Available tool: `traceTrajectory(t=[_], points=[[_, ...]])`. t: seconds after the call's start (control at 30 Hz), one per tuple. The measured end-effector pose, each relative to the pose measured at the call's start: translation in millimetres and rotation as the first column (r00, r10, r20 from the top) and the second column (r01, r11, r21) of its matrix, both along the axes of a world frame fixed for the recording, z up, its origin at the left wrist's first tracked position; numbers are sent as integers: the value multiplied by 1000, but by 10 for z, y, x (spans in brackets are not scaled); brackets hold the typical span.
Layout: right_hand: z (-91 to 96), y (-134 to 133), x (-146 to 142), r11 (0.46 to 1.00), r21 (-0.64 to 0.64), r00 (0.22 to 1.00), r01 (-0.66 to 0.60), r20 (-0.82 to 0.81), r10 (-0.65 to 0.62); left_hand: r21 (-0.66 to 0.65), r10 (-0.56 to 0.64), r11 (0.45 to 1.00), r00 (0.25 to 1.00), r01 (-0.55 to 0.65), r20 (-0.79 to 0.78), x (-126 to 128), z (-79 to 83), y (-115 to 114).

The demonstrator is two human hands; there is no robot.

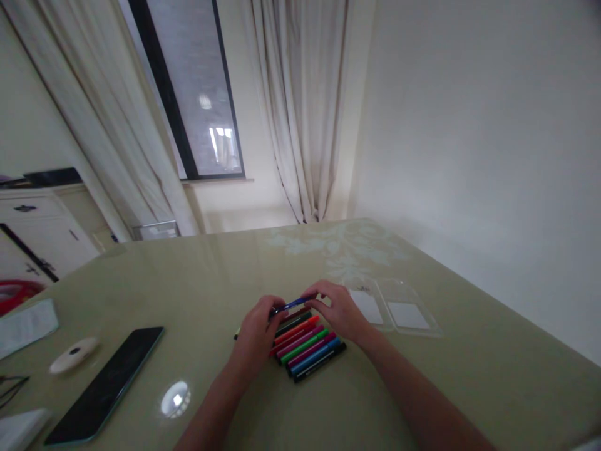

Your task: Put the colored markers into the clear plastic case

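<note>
A dark blue marker pen is held crosswise between my two hands, just above the table. My left hand pinches its left end, and my right hand grips the right end between thumb and fingers. Below it, several coloured markers lie side by side in a slanted row: black, blue, purple, green, red and orange among them. My left hand hides the left ends of some. Part of another pen pokes out left of that hand. Just beyond my right hand lies an open clear plastic case with white inserts.
On the left of the glossy green table are a dark phone or tablet, a pale oval object, a paper packet and a white box. A wall borders the table's right edge. Curtains hang behind.
</note>
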State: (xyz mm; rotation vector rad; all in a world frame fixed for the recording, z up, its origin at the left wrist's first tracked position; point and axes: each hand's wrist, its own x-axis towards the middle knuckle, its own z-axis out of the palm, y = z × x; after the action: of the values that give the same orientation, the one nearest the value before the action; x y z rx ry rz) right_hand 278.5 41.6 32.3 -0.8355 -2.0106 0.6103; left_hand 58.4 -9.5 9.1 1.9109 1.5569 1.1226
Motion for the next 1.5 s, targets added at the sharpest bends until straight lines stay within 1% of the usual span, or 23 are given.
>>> traceTrajectory(t=[0.13,0.27,0.37,0.43,0.5,0.57,0.63,0.7,0.73,0.77,0.83,0.9,0.97,1.03,1.1,1.2,1.33,1.4,1.43,1.47,1.5], points=[[16,-4,-3,994,-112,998,4,-60,-11,37,-1,999,999,0,41,41,7,-18],[14,-14,-23,981,-190,997,-21,-80,6,52,15,999,999,-16,29,39,9,-29],[-3,-9,-39,969,-248,999,-5,-44,-6,40,9,999,1000,-8,-16,40,6,-32],[-13,22,-23,966,-259,1000,-6,-2,6,26,-3,1000,998,5,-69,57,2,-34],[-28,85,31,975,-221,1000,14,6,-13,14,-8,1000,991,10,-135,85,-10,-36],[-61,175,127,981,-162,994,109,-13,-113,0,-5,1000,980,5,-201,113,-29,-34],[-124,274,242,958,-105,964,266,20,-266,-21,-18,1000,968,14,-249,118,-49,-21],[-212,357,342,918,-35,911,396,142,-387,-30,-14,1000,963,6,-268,76,-58,1],[-259,388,376,902,2,880,431,218,-422,-26,13,999,962,-20,-274,32,-56,13],[-303,409,397,893,37,850,449,291,-439,-18,57,998,958,-65,-283,-27,-52,25],[-369,427,401,892,86,798,443,416,-437,-11,166,984,935,-179,-312,-181,-37,43],[-395,421,372,899,108,758,424,502,-417,-51,231,963,908,-265,-350,-344,-22,48],[-387,404,338,905,110,733,410,551,-399,-138,232,942,893,-305,-385,-466,-14,44],[-364,386,319,909,106,722,403,573,-387,-217,205,925,890,-312,-407,-521,-10,37],[-343,373,318,911,106,718,399,582,-382,-248,182,920,892,-303,-413,-524,-11,33],[-335,366,331,912,107,716,396,586,-380,-197,207,929,880,-314,-427,-509,-26,39],[-343,364,320,914,117,732,389,563,-384,-64,285,925,793,-375,-538,-561,-85,53],[-336,353,290,919,114,776,377,502,-381,-41,280,927,762,-372,-583,-585,-109,62],[-326,341,268,927,103,809,362,459,-367,-37,275,931,764,-363,-584,-584,-113,69],[-311,324,242,937,88,845,338,411,-343,-34,269,937,781,-348,-563,-569,-109,76],[-290,302,215,949,71,878,308,362,-312,-32,260,946,815,-323,-518,-542,-98,83]])
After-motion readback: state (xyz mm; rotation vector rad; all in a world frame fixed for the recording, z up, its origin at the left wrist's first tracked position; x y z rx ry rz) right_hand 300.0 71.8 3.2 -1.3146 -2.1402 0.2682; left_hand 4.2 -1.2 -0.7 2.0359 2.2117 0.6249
